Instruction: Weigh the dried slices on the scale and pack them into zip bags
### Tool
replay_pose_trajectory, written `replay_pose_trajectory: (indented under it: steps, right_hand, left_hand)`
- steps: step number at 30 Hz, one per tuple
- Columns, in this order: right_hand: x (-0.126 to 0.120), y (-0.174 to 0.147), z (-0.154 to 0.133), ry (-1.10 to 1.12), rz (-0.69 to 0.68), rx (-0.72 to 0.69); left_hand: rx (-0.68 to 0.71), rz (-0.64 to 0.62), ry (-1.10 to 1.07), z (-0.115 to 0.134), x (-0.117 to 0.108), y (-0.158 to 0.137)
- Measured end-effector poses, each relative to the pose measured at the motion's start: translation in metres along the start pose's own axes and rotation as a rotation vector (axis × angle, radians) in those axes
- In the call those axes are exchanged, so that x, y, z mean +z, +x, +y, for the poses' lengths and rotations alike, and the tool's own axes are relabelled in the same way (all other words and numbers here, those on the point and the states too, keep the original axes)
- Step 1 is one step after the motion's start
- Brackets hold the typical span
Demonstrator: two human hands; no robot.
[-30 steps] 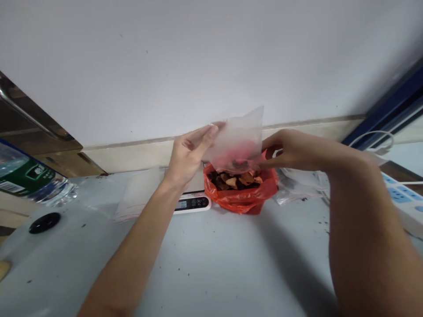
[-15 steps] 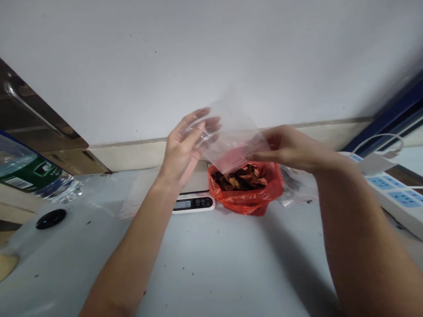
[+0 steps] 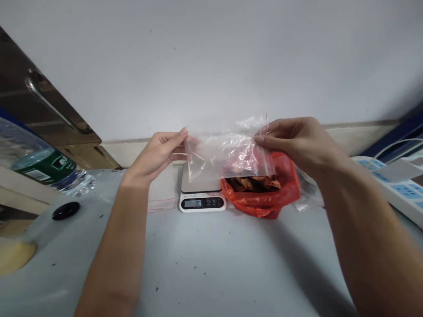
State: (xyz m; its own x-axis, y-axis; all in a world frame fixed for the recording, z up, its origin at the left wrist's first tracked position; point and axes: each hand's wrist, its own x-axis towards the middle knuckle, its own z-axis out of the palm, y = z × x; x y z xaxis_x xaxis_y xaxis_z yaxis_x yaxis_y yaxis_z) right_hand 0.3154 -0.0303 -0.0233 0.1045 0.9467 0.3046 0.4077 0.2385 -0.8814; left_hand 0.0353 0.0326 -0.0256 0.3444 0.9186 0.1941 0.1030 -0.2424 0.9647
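A clear zip bag (image 3: 214, 154) is stretched sideways between my hands, its red-lined edge on the right. My left hand (image 3: 158, 154) pinches the bag's left end. My right hand (image 3: 291, 136) grips its right end near the red line. Under the bag stands a small digital scale (image 3: 203, 203) with a lit display, its plate partly hidden. Beside it a red plastic bag (image 3: 287, 176) lies open, holding dried brown-orange pieces (image 3: 254, 183); the zip bag covers part of them.
More clear bags (image 3: 161, 204) lie flat left of the scale, and another clear bag (image 3: 307, 191) is right of the red one. A water bottle (image 3: 46, 167), a black oval object (image 3: 66, 211) and a power strip (image 3: 393, 182) flank the table (image 3: 211, 264).
The zip bag has turned from hanging at a slant to being spread sideways. My left hand has moved left and closed on its end. The view has shifted slightly.
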Motion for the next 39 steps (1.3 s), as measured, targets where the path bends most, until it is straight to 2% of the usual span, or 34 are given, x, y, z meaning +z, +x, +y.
replay_pose_trajectory:
  steps: [2, 4, 6, 8, 12, 14, 17, 20, 23, 26, 34, 39]
  right_hand:
    - [0.014, -0.001, -0.006, 0.003, 0.039, -0.033]
    - [0.034, -0.001, -0.013, -0.014, 0.054, -0.084]
    - [0.057, -0.001, -0.021, -0.068, 0.04, -0.173]
    - [0.084, 0.0, -0.028, -0.166, -0.003, -0.31]
    - [0.138, -0.002, -0.041, -0.528, -0.127, -0.647]
    - [0.164, -0.007, -0.045, -0.702, -0.234, -0.754]
    - [0.196, -0.019, -0.044, -0.822, -0.465, -0.804]
    - [0.218, -0.03, -0.036, -0.869, -0.673, -0.762]
    - [0.226, -0.035, -0.027, -0.878, -0.795, -0.68]
    - [0.226, -0.036, -0.022, -0.85, -0.854, -0.603]
    - [0.223, -0.039, -0.016, -0.767, -0.877, -0.547]
    - [0.22, -0.04, -0.018, -0.764, -0.896, -0.553]
  left_hand:
    - [-0.046, 0.057, 0.108, -0.002, -0.021, -0.006]
    - [-0.08, 0.219, 0.205, -0.005, -0.04, -0.012]
    - [-0.125, 0.378, 0.234, -0.008, -0.056, -0.02]
    - [-0.194, 0.45, 0.223, -0.009, -0.069, -0.027]
    - [-0.395, 0.36, 0.266, -0.015, -0.093, -0.038]
    - [-0.462, 0.308, 0.299, -0.021, -0.105, -0.041]
    - [-0.524, 0.321, 0.372, -0.035, -0.119, -0.042]
    - [-0.611, 0.317, 0.403, -0.047, -0.125, -0.041]
    - [-0.674, 0.271, 0.398, -0.054, -0.121, -0.04]
    - [-0.685, 0.235, 0.392, -0.058, -0.114, -0.038]
    - [-0.677, 0.201, 0.45, -0.048, -0.108, -0.034]
    - [-0.608, 0.186, 0.577, -0.049, -0.105, -0.033]
